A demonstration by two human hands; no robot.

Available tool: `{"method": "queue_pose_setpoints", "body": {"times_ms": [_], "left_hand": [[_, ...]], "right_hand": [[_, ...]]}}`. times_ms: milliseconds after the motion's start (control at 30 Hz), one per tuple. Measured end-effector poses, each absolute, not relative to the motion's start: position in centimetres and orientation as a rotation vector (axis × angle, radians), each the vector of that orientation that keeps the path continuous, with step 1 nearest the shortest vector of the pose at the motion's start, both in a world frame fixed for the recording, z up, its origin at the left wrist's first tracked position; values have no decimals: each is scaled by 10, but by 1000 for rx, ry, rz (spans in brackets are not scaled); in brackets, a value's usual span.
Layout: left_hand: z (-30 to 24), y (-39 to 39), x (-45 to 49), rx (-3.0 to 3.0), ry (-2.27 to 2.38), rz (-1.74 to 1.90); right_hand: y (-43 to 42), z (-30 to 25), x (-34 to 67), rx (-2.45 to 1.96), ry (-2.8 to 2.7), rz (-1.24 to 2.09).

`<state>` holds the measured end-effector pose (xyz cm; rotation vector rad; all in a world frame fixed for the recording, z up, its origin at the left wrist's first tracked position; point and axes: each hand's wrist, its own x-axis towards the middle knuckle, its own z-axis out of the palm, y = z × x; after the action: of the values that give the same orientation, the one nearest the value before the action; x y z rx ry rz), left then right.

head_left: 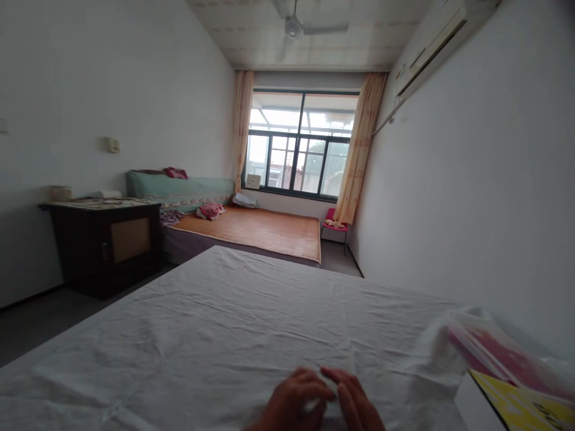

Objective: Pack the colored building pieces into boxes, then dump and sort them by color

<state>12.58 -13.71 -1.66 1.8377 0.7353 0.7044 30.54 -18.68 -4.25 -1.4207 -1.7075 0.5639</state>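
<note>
"How are my hands?"

"My left hand [299, 396] and right hand [354, 398] nearly meet over the white cloth [224, 335], fingers loosely bent, nothing seen gripped."

"And the yellow-topped box [525, 398]?"

"Rightward, nearer my right hand. Its far corner points forward-left; cropped, so I can't tell its long axis. Beyond, the plastic bag [503, 347] slants similarly."

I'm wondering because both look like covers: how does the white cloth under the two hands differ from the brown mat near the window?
The white cloth is pale; the brown mat is orange-toned. The cloth is creased; the mat looks much smoother. The cloth lies closest, below the left hand and right hand; the mat lies farther back, toward the window. Both are spread out.
</note>
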Motion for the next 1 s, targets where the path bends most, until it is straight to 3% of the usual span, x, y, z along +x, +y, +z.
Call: {"method": "queue_pose_setpoints", "body": {"times_ms": [167, 433, 667, 1000], "left_hand": [[-7, -118, 115, 2244, 966, 750], [-20, -126, 121, 2518, 1011, 572], [8, -110, 137, 2809, 868, 247], [-13, -90, 122, 2631, 784, 634]], "right_hand": [[-171, -48, 336, -1692, -2054, 171], [-179, -45, 318, -1841, -2126, -33], [-167, -25, 277, -2066, -2193, -253], [-140, -49, 309, -1656, -2202, -39]]}}
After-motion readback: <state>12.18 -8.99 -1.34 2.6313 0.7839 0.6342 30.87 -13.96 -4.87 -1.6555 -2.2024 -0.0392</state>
